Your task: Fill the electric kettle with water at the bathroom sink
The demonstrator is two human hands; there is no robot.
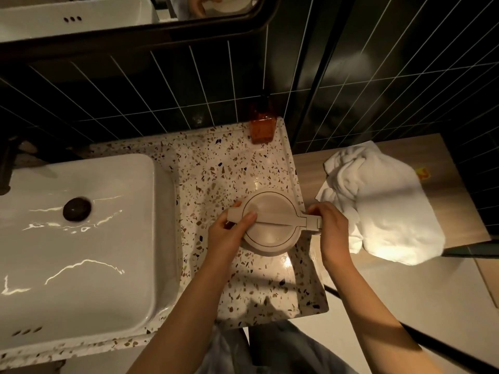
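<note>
A beige electric kettle [270,211] stands upright on the speckled terrazzo counter [229,163], to the right of the white rectangular sink [81,265]. Its lid is closed. My left hand [229,233] grips the kettle's left side by the spout, thumb lying on the lid. My right hand [329,225] holds the handle that sticks out on the right. The sink's dark drain plug [77,209] lies in the basin. A dark faucet [5,168] shows only partly at the left edge.
An orange soap bottle [263,125] stands at the counter's back right corner against dark tiled wall. A crumpled white towel [378,201] lies on a wooden shelf [445,157] just right of the counter. A mirror [135,17] hangs above.
</note>
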